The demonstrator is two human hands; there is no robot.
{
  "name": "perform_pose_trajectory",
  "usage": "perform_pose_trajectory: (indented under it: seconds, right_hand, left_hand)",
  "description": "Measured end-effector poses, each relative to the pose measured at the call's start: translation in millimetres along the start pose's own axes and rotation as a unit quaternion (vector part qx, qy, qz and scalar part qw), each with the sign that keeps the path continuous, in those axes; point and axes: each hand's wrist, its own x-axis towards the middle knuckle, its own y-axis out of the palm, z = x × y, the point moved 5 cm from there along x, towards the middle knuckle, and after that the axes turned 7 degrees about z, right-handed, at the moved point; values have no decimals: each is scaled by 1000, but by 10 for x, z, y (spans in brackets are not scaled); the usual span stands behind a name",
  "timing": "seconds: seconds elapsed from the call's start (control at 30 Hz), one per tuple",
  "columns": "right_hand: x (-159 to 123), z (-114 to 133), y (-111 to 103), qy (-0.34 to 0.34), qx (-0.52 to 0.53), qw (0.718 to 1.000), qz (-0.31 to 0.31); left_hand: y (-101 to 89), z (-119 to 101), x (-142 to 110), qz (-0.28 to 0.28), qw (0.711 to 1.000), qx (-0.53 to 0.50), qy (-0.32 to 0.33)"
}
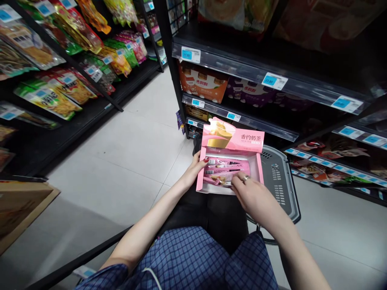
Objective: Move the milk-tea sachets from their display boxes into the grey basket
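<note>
A pink display box (pixel 232 139) of milk tea sachets rests open on my lap, its lid flap standing up. My left hand (pixel 196 166) grips the box's left wall, thumb hooked over the rim. My right hand (pixel 252 197), a ring on one finger, reaches into the box with its fingers closed on the pink sachets (pixel 222 171) lying inside. Part of the sachets is hidden under my fingers.
A dark grey shopping basket (pixel 279 181) sits just right of the box. Black shelves with boxed drinks (pixel 202 82) and blue price tags rise ahead. Snack bags (pixel 48 96) hang on shelving at left. A cardboard box (pixel 21 209) stands at lower left. Pale tiled floor lies between.
</note>
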Motion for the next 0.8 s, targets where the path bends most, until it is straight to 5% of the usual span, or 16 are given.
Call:
perform_pose_trajectory:
  seconds: [0.23, 0.47, 0.63, 0.8]
  right_hand:
    - [-4, 165, 182, -112, -119, 979, -124]
    - [121, 102, 353, -8, -52, 998, 39]
    - [180, 132, 299, 44, -33, 997, 49]
    - [221, 213, 342, 25, -13, 996, 79]
  left_hand:
    - [16, -4, 1, -8, 999, 31, 7]
    - [43, -19, -20, -6, 1000, 24, 3]
    - [31, -9, 1, -2, 999, 37, 11]
    - [-3, 34, 27, 6, 999, 37, 18]
